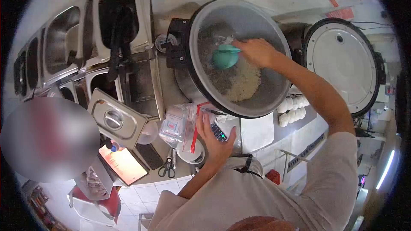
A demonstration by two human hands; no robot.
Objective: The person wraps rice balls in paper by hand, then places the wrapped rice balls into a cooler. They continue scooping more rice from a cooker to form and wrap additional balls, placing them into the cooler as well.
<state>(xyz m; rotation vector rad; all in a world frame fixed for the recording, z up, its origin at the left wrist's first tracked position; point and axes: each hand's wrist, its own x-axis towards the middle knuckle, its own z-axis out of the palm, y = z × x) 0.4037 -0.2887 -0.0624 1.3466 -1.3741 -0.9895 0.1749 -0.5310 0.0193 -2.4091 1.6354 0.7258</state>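
A large round rice cooker (pixel 198 72) with a dark rim stands uncovered, a patch of pale rice (pixel 245 86) lying on its bottom. My right hand (pixel 256 53) reaches inside, closed around the handle of a green plastic scoop (pixel 225 59) over the rice. What the scoop contains is hidden. My left hand (pixel 214 142) is at the counter in front of the cooker, fingers stretched and thumb apart. Beside its fingers lies a clear plastic bag with a red strip (pixel 193 139). A small dark keypad device (pixel 218 132) shows between thumb and fingers.
The round lid (pixel 342 66) stands open on the right. White rolled cloths (pixel 293 114) and a white board (pixel 257 133) lie before the cooker. Metal food pans (pixel 63 38), a steel pan lid (pixel 117 117), scissors (pixel 167 169) and a lit tablet (pixel 123 164) are on the left.
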